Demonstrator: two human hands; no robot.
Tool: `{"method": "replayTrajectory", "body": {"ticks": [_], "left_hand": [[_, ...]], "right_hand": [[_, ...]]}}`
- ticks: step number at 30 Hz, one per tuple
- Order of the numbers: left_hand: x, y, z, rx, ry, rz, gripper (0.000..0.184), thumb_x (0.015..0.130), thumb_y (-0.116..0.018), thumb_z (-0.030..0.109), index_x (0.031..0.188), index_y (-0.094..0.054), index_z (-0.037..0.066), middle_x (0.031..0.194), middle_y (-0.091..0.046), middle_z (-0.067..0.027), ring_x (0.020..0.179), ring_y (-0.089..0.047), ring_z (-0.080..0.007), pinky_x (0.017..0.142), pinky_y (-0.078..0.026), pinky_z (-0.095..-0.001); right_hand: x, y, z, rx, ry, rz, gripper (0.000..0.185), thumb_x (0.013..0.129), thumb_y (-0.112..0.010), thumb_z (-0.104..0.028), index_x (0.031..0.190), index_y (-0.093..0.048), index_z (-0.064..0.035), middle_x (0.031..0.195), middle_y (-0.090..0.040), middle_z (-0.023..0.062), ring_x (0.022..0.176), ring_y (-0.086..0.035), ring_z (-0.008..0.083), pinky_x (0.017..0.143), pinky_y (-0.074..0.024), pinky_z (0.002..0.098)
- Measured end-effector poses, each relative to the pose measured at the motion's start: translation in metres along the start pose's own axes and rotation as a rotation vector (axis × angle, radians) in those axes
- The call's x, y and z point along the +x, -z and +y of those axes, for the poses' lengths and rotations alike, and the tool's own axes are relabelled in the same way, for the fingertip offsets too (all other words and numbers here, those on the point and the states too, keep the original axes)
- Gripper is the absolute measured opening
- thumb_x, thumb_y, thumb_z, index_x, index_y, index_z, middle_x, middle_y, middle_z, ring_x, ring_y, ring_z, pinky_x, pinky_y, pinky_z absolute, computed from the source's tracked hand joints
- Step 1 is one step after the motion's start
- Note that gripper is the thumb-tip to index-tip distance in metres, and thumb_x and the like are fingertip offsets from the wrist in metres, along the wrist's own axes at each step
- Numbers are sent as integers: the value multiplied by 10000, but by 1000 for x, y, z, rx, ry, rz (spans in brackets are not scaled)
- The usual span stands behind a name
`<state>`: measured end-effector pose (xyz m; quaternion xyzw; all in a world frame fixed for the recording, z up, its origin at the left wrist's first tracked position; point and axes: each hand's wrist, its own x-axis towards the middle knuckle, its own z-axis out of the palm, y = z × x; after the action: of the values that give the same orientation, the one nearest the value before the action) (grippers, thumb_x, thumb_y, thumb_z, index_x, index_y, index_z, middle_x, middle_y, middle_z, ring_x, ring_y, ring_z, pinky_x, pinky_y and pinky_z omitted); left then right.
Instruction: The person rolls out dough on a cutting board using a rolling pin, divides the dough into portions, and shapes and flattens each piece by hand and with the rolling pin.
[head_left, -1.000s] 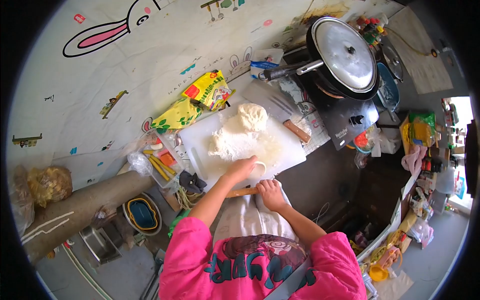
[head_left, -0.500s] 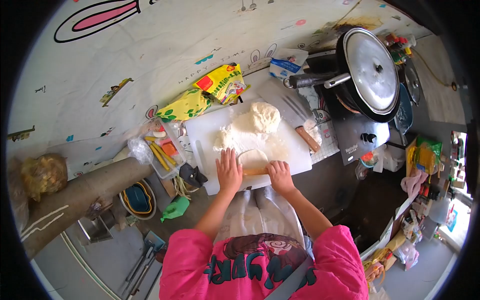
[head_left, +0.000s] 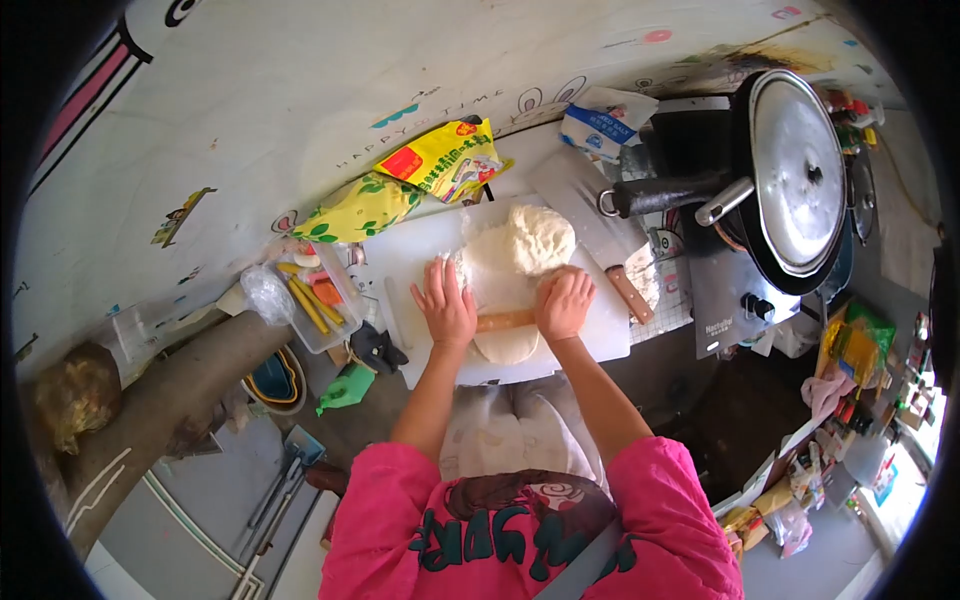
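Observation:
A wooden rolling pin [head_left: 507, 321] lies across a flattened piece of dough [head_left: 506, 346] on the white cutting board [head_left: 600, 338]. At the pin's left end, my left hand [head_left: 449, 307] rests with its fingers stretched and spread, the palm over the pin. My right hand [head_left: 564, 302] covers the right end, fingers bent and close together over it. Beyond the pin is a patch of white flour [head_left: 485, 258]. A rough lump of dough [head_left: 542, 240] sits at the back of the board, just past my right hand. Both pin ends are hidden under my hands.
A cleaver [head_left: 627, 292] lies right of the board, its wooden handle toward me. Yellow packets [head_left: 440, 165] stand behind. At left is a clear plastic box [head_left: 318, 305] with yellow sticks. A lidded pan [head_left: 795, 175] sits on the stove [head_left: 730, 290], its handle pointing left.
Both hands and the pin have moved away from me over the dough, so flattened dough now shows on the near side of the pin. The camera view has shifted slightly.

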<state>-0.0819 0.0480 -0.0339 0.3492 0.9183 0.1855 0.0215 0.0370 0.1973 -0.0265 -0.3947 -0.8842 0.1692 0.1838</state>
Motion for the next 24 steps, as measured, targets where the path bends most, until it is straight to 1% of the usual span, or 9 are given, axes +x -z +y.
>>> {"method": "replayTrajectory", "body": {"ticks": [2, 6, 7, 10, 14, 15, 19, 22, 24], "left_hand": [[8, 2, 0, 3, 10, 9, 662, 833, -583, 182, 1419, -307, 46, 1462, -285, -132, 1366, -260, -326, 1095, -117, -610], [16, 3, 0, -8, 30, -5, 658, 840, -576, 186, 1421, -302, 44, 1468, -276, -124, 1372, -251, -325, 1098, -94, -610], [13, 3, 0, -9, 35, -9, 662, 840, -575, 192, 1423, -298, 43, 1469, -272, -126, 1374, -248, -326, 1100, -90, -610], [-3, 5, 1, -19, 23, -14, 678, 842, -572, 215, 1430, -286, 36, 1464, -279, -140, 1371, -251, -330, 1108, -101, -594], [-45, 6, 5, 15, -3, -86, 699, 844, -566, 243, 1435, -271, 16, 1444, -311, -168, 1359, -269, -337, 1120, -140, -559], [-54, 12, 8, 44, -11, -121, 709, 847, -569, 258, 1438, -266, 8, 1453, -315, -182, 1361, -276, -342, 1117, -178, -541], [-89, 15, 13, -5, -7, -236, 753, 855, -573, 273, 1458, -213, 1, 1504, -257, -189, 1385, -259, -338, 1115, -208, -511], [-98, 27, 13, -94, -77, -310, 762, 858, -573, 253, 1461, -187, -8, 1503, -258, -193, 1381, -266, -343, 1114, -212, -503], [-92, 28, 13, -114, -142, -274, 734, 829, -621, 218, 1430, -265, -8, 1440, -335, -208, 1335, -322, -360, 1078, -285, -471]], "right_hand": [[9, -4, -7, -25, -126, 85, 183, 812, -588, -182, 873, -487, -41, 962, -535, 160, 908, -494, 346, 828, -344, 464], [11, -10, -5, 29, -205, 99, 271, 836, -590, -267, 903, -464, -37, 1022, -510, 165, 975, -460, 351, 880, -315, 471], [10, -9, -5, 14, -173, 95, 317, 843, -584, -318, 937, -463, -41, 1058, -503, 160, 1024, -449, 343, 903, -302, 471], [-6, 1, -2, 15, -80, 0, 335, 850, -573, -346, 962, -476, -46, 1084, -509, 160, 1056, -456, 334, 911, -301, 472], [-45, 13, 0, -8, -174, -142, 295, 820, -612, -269, 983, -494, -52, 1145, -511, 147, 1093, -466, 317, 930, -300, 472], [-56, 14, 2, -40, -174, -147, 291, 805, -628, -240, 994, -505, -55, 1160, -512, 130, 1103, -464, 311, 933, -298, 479], [-93, 34, 3, -70, -210, -262, 276, 827, -611, -242, 1034, -527, -80, 1186, -504, 95, 1125, -452, 287, 949, -278, 488], [-108, 50, -1, -97, -228, -360, 268, 850, -582, -250, 1062, -537, -93, 1209, -496, 77, 1161, -440, 269, 961, -266, 486], [-118, 52, -4, -134, -103, -309, 285, 857, -557, -264, 1091, -550, -102, 1191, -515, 59, 1189, -443, 239, 973, -269, 495]]}}
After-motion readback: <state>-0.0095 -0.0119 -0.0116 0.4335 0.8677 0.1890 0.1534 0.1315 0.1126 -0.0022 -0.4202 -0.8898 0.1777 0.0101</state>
